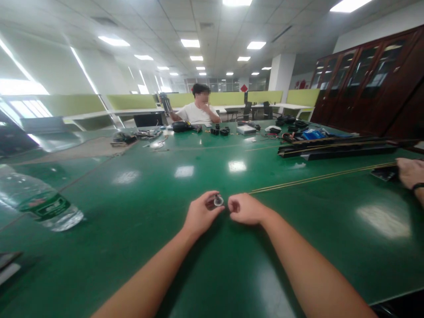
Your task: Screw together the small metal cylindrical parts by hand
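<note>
Between the thumb and fingers of my left hand (202,213) is a small round piece (218,201) with a pale, shiny rim and a dark stem-like middle; its exact kind is too small to make out. Just to the right, a short gap away, my right hand (247,209) is closed with its fingers curled in. Whatever those fingers hold, if anything, is hidden. Both hands are low over the green tabletop (159,185), near its middle.
A clear plastic bottle (49,205) with a green label lies tilted at left. Thin brass-coloured rods (308,179) run right towards another person's hand (410,171). Black metal channels (338,149) lie behind them. Across the table sits a person in white (195,113).
</note>
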Available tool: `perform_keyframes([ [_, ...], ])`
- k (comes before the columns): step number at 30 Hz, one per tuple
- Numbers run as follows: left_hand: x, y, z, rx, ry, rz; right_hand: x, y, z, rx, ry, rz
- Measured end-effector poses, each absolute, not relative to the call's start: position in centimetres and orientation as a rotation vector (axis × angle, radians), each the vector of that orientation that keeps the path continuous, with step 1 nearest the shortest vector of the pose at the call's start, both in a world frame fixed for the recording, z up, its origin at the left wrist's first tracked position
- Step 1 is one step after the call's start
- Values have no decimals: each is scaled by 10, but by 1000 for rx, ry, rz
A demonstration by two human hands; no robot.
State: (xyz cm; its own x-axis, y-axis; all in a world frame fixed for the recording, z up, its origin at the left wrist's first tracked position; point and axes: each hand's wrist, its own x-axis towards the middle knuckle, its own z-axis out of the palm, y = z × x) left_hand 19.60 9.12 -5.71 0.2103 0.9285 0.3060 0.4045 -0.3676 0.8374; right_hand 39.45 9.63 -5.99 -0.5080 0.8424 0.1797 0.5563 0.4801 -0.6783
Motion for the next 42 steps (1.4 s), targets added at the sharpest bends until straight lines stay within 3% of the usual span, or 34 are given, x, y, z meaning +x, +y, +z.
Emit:
perform_keyframes([
  [20, 191, 88, -56, 1898, 1073, 996, 385, 83, -50, -1140, -2248, 773],
  [42, 192, 85, -58, 2107, 1178, 1173, 396, 90, -52, -1200, -2124, 688],
])
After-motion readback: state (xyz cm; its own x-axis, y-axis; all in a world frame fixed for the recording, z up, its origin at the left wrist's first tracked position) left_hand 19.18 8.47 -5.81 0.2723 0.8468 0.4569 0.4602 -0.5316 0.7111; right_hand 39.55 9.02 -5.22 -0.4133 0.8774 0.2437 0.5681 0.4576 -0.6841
